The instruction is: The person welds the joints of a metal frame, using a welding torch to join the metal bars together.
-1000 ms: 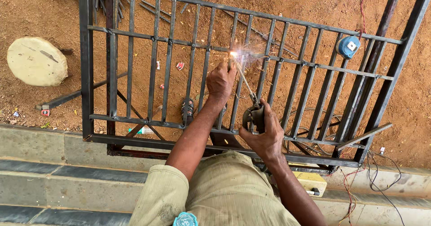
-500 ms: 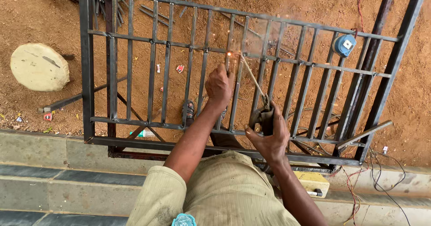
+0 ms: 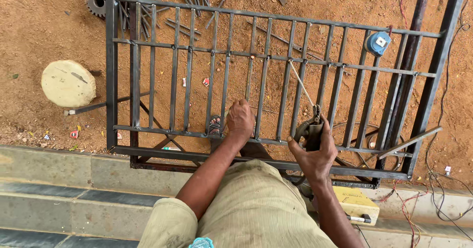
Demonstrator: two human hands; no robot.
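The right hand [image 3: 315, 152] has its fingers wrapped tight round the dark electrode holder [image 3: 309, 130], its thin welding rod [image 3: 301, 84] slanting up to touch a joint on the upper cross rail of the black metal gate [image 3: 276, 58], which lies flat on the dirt ground [image 3: 44, 26]. The left hand [image 3: 240, 120] rests curled on an upright bar near the gate's lower rail. The rod tip should, I'd judge, sit squarely on the joint, the left hand bracing. Beside the gate's left edge lies a round stone [image 3: 68, 83]; a blue tape measure [image 3: 378, 42] sits near its upper right corner.

Even, bright daylight, soft faint shadows, sharp focus throughout, slight wide-angle bending at the edges.
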